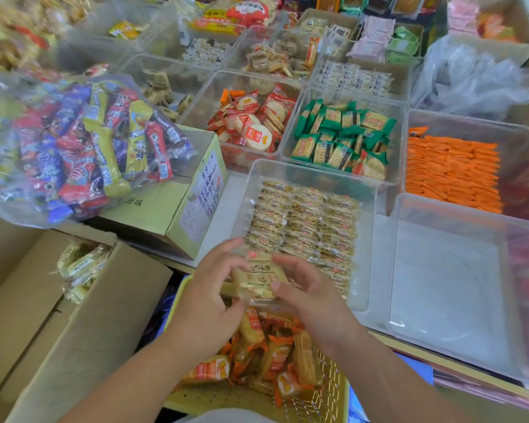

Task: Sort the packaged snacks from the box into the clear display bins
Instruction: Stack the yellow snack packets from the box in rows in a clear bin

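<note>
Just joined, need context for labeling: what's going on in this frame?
A person holds one clear-wrapped beige snack pack between the left hand and right hand, at the near edge of a clear bin already lined with rows of matching packs. Under the hands sits a yellow basket of orange-wrapped snacks. The open cardboard box on the left shows more beige packs. The neighbouring bin on the right looks empty.

Bright, flat light is washing everything evenly; shadows are showing soft and faint. Glare is bouncing off the clear bin (311, 171) walls and the plastic bag (74, 141) at left. Wide-angle lens is bending straight edges toward the frame borders. Top-left corner is smearing with motion blur; far rows are going soft. Centre is reading sharp enough.
</note>
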Demonstrator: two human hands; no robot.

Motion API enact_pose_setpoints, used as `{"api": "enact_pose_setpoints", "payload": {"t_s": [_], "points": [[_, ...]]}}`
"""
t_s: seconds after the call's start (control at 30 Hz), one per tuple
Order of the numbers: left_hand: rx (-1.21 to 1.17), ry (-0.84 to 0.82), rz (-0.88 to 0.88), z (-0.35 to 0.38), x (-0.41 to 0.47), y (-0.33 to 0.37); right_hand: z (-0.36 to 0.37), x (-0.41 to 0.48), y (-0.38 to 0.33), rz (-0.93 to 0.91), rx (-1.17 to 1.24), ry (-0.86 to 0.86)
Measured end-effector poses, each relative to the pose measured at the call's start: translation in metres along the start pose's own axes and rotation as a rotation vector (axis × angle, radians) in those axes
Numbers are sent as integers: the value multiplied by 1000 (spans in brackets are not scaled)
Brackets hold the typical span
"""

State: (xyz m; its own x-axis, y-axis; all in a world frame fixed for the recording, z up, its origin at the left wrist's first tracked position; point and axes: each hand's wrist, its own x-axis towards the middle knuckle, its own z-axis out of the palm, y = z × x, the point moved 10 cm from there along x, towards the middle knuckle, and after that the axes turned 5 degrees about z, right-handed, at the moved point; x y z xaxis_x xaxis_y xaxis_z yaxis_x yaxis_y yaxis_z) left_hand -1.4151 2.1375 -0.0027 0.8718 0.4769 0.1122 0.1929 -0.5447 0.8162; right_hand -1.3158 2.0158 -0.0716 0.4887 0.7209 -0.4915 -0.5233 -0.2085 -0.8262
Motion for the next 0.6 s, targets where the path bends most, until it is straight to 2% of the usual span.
{"api": "enact_pose_setpoints", "payload": {"t_s": [0.1, 0.2, 0.3, 0.4, 0.47, 0.53, 0.6], "points": [[-48, 82, -227, -8, -11, -15, -4, -6, -2, -91, 34, 48], [-338, 93, -492, 4, -29, -37, -6, -12, -4, -157, -10, 90], [-470, 22, -589, 20, -40, -40, 0, -20, -4, -188, -93, 97], [-511, 43, -608, 25, -43, -45, 10, -27, -1, -187, -175, 76], [-382, 143, -553, 11, -41, -44, 8, -31, -3, -183, -287, 166], [-211, 242, -385, -7, -37, -31, 1, -36, -10, -161, -317, 283], [-56, 265, -190, -17, -32, -11, 5, -35, -3, -45, -156, 221]]}}
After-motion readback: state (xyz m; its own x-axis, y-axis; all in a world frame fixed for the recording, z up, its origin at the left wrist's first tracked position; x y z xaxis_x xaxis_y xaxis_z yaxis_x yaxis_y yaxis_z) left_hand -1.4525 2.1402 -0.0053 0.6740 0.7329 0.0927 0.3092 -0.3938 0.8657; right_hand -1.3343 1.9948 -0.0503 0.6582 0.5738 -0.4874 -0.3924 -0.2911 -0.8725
